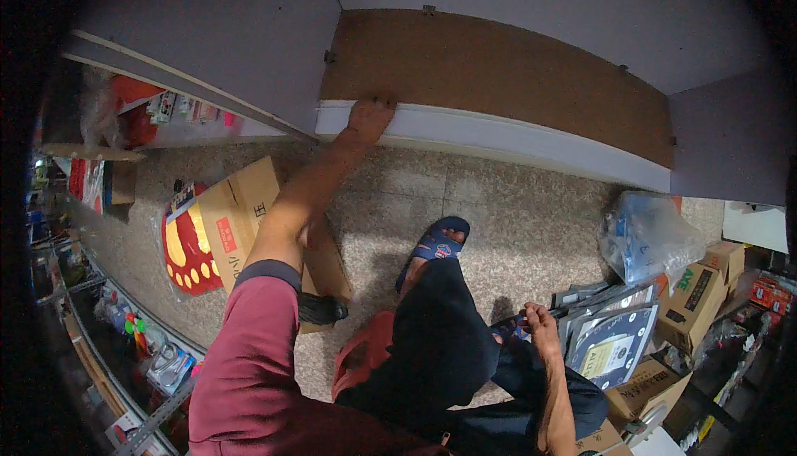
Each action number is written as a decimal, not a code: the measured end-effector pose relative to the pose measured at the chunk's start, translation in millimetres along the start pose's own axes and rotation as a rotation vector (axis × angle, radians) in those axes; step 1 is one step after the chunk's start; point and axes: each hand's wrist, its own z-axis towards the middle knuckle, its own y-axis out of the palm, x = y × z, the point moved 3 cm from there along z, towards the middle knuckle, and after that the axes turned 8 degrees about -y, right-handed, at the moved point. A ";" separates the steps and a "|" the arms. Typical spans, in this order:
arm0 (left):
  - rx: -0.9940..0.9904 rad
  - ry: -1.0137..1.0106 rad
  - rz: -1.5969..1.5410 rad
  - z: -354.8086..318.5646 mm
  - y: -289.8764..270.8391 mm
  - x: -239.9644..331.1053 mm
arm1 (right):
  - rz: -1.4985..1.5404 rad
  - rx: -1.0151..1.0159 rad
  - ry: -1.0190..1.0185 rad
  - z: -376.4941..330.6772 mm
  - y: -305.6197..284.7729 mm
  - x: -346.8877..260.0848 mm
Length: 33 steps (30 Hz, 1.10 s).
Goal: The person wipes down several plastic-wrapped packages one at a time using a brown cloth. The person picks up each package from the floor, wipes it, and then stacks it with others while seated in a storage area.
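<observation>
My left arm, in a maroon sleeve, stretches forward to a cabinet. At its end my left hand (pixel 372 117) is closed over the top edge of a long white board (pixel 515 139), near the board's left end. Behind that board lies a brown panel (pixel 490 74) with small dark fittings along its borders. My right hand (pixel 544 329) is held above my right leg, beside a stack of flat packaged items (pixel 610 340). Its fingers are pinched together at a small dark thing, too small to name.
An open cardboard box (pixel 249 199) and a red mat with yellow footprints (pixel 189 248) lie on the speckled floor at left. Clear plastic bags (pixel 647 236) and cardboard boxes (pixel 693 302) crowd the right. Grey cabinet walls (pixel 224 33) rise around the panel. Shelves of goods (pixel 158 356) line the lower left.
</observation>
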 end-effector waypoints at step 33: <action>-0.337 0.209 -0.690 -336.2 -285.7 258.3 | -0.394 0.205 -1.468 -476.2 -93.1 -410.1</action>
